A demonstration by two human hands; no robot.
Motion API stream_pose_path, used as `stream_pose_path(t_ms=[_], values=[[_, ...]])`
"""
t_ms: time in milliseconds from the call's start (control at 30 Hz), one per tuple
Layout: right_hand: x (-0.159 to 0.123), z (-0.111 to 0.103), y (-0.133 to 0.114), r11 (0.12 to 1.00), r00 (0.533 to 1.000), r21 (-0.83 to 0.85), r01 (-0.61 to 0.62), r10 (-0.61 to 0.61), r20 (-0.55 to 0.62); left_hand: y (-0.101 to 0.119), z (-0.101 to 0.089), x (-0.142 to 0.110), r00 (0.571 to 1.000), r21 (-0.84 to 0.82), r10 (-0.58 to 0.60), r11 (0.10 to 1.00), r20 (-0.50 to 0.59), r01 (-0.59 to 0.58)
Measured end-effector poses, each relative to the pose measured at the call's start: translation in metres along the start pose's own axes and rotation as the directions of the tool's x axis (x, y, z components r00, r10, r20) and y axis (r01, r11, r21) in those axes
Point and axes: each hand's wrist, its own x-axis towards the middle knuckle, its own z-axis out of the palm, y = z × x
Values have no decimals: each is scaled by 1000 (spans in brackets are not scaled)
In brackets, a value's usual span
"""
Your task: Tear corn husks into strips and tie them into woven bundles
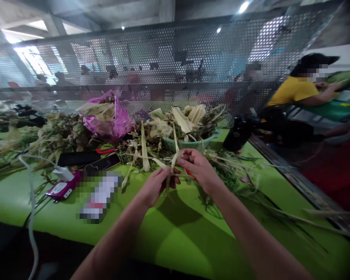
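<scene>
Both my hands meet above the front of the table, closed on one piece of plant work. My left hand [159, 182] grips the lower end of a braid of dry husk strips [174, 160], from which loose ends stick out. The fingers of my right hand [198, 171] pinch its upper part, where a long pale strip points up and away. Something small and red shows under my right palm; I cannot tell what it is. Just beyond lie pale dried husks [145, 151] and a green basket [189, 144] heaped with husks.
At the back left are a pink plastic bag [111, 122] of husks and a pile of dried leaves [61, 132]. A phone [103, 162], a red cutter [106, 150] and a purple power strip [64, 186] lie left. A black bottle [236, 134] stands right; a person in yellow [294, 91] sits beyond.
</scene>
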Motion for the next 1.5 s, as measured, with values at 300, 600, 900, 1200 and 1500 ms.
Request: stream_pose_path(t_ms=[300, 600, 900, 1200, 1500], values=[[3, -3, 5, 921, 985, -385, 51, 16, 169, 7, -6, 4, 989, -186, 4, 982, -148, -31], [1, 0, 6, 807, 986, -567, 165, -140, 88, 8, -10, 3, 989, -127, 104, 985, -109, -118], [-15, 15, -9, 589, 869, -707, 391, -489, 74, 10, -9, 5, 960, -194, 163, 958, -226, -209], [-20, 35, 13, 658, 960, -707, 261, -251, 121, 8, -7, 4, 974, -130, 172, 973, -146, -191], [-17, 26, 5, 654, 967, -714, 252, -196, 162, 10, -11, 6, 951, 33, 272, 962, -144, -270]])
